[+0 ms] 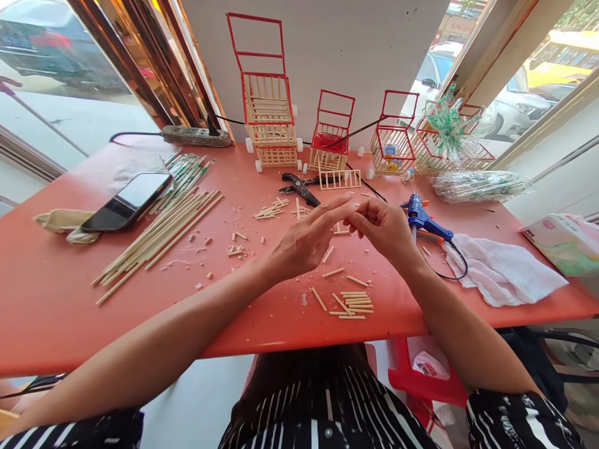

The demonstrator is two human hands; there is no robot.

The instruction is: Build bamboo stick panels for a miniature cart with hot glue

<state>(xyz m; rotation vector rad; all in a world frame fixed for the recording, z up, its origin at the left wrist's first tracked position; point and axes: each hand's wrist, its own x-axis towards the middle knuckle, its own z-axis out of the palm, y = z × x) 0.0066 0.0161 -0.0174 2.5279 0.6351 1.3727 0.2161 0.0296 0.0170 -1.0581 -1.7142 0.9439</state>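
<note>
My left hand (306, 240) reaches over the middle of the table with its fingers stretched out, the tips meeting my right hand. The fingers of my right hand (382, 227) are curled and pinched together; whatever they may hold is hidden. Around and below the hands lie short cut wooden sticks, with a small pile (358, 302) near the table's front edge and another pile (271, 209) left of the fingers. Just behind the hands are black-handled cutters (299, 187) and a small ladder-like stick frame (340, 179). A blue glue gun (421, 218) stands right of my right hand.
Long wooden sticks (161, 237) and a phone (128, 202) lie at left. Small stick carts with red frames (269, 100) line the back wall beside a power strip (194, 135). A white cloth (505, 271), wrapped bundle (482, 187) and tissue pack (559, 243) are at right.
</note>
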